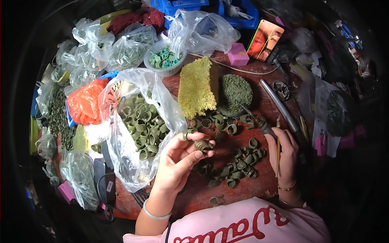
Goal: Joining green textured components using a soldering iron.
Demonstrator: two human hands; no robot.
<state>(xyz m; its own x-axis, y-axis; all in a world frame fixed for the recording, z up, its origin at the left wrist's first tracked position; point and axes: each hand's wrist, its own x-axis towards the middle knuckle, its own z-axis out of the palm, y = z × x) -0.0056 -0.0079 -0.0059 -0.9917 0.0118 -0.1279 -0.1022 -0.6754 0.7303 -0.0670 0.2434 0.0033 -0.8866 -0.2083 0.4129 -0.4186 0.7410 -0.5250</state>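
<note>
Between the thumb and fingers of my left hand (pixel 178 162) is a ridged dark-green ring (pixel 202 146). A second green ring (pixel 188 134) sits at the tip of its index finger. My right hand (pixel 285 152) is closed around a pen-like tool (pixel 263 124) with a dark grip and a thin metal tip pointing up and left. A slim wooden-handled tool (pixel 278 156) also runs through its fingers. Loose green rings (pixel 239 166) lie on the red table between my hands, with more of them (pixel 219 121) in a row farther back.
An open plastic bag (pixel 117 162) full of green rings stands left. Behind are a yellow sponge block (pixel 196 87), a round green granular pad (pixel 235 95), a tub (pixel 164 71) of green pieces, a pink block (pixel 238 54) and a phone (pixel 265 40). A metal rod (pixel 279 105) lies right.
</note>
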